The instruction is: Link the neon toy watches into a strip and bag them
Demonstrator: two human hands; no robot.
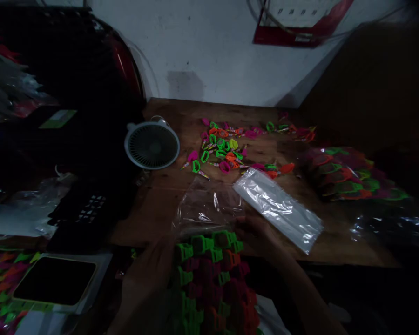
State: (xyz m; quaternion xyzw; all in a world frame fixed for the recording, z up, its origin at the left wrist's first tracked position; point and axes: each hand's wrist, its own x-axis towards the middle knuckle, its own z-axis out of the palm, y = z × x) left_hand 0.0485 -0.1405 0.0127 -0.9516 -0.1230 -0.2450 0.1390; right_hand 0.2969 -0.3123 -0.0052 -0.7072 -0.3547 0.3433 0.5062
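Observation:
A block of green, pink and orange plastic pieces (pixel 212 279) stands upright at the bottom centre, below a clear plastic bag (pixel 209 204) lying on the wooden table. My left hand (pixel 157 260) is at the left side of the block, dark and blurred, its fingers hard to make out. On the other side, my right hand (pixel 253 230) reaches to the block's upper right corner beside the bag's lower edge; what its fingers hold is too dark to tell. A stack of flat clear bags (pixel 279 209) lies to the right of the open bag.
Loose colourful pieces (pixel 223 149) are scattered across the table (pixel 153 195). A round grey fan (pixel 152 144) is at the left. Filled bags (pixel 352 174) sit at the right. A dark-screened tablet (pixel 56 280) lies at the lower left, and a calendar (pixel 300 21) hangs on the wall.

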